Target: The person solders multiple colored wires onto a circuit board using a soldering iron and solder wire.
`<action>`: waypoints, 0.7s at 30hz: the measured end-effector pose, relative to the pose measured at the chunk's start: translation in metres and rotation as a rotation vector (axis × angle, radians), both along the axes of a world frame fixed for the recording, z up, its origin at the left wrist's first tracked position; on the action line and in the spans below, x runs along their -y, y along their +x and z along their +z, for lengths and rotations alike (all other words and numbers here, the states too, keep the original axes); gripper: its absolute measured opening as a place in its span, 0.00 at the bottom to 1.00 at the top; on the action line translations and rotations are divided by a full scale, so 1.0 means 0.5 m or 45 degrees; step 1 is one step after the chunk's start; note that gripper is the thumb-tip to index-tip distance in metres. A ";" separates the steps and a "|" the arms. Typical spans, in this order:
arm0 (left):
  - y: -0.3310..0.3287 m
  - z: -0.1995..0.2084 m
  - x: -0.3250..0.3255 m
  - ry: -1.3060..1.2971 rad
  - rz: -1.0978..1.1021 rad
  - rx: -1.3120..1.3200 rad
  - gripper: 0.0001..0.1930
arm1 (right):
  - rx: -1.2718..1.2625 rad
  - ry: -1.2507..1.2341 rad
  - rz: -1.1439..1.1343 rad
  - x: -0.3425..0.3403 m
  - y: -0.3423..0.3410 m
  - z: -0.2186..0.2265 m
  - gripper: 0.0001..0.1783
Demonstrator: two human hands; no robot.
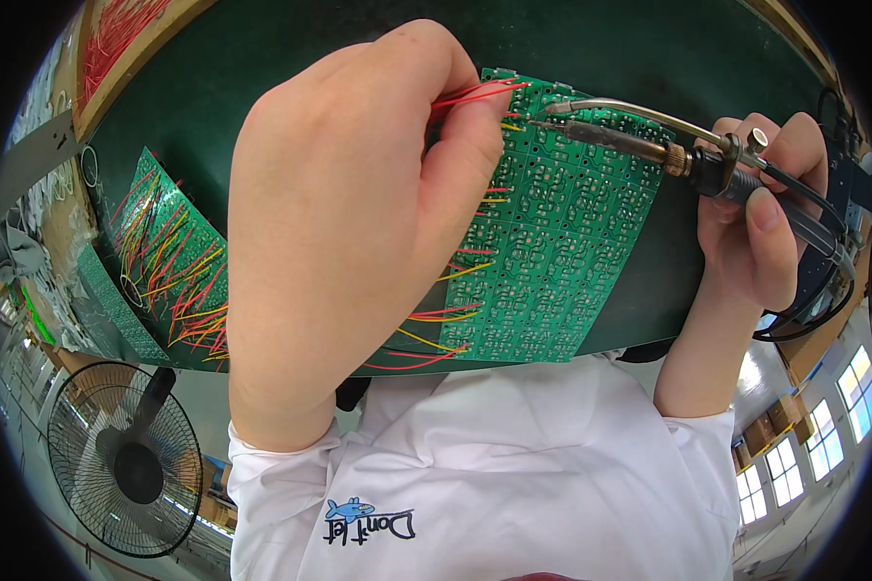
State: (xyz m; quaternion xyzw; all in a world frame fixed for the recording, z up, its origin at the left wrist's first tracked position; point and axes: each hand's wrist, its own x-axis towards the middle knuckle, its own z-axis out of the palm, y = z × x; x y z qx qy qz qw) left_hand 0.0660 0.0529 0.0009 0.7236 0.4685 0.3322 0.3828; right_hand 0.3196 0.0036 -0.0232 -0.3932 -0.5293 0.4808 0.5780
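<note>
Between its thumb and fingertips, my left hand (339, 203) pinches thin red wires (475, 96) at the upper left edge of a green circuit board panel (572, 261). My right hand (746, 247) grips a soldering iron (610, 138) by its handle. Alongside the iron runs a curved metal feed tube (639, 105), its end close to the iron's tip. That tip is at the panel's upper part, just right of the pinched wires; whether it touches a pad I cannot tell. More red and yellow wires (465, 271) stick out along the panel's left edge.
On the dark green work surface (630, 39), another panel (150, 208) with many red and yellow wires lies at the left, beside a further panel (116, 305). A wooden-edged tray (126, 68) holds red wires. Black cables (828, 300) hang at right. A fan (126, 460) stands lower left.
</note>
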 end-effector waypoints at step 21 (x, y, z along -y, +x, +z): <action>0.006 0.023 -0.005 -0.149 0.002 -0.217 0.10 | -0.001 -0.088 0.029 0.004 -0.004 0.001 0.13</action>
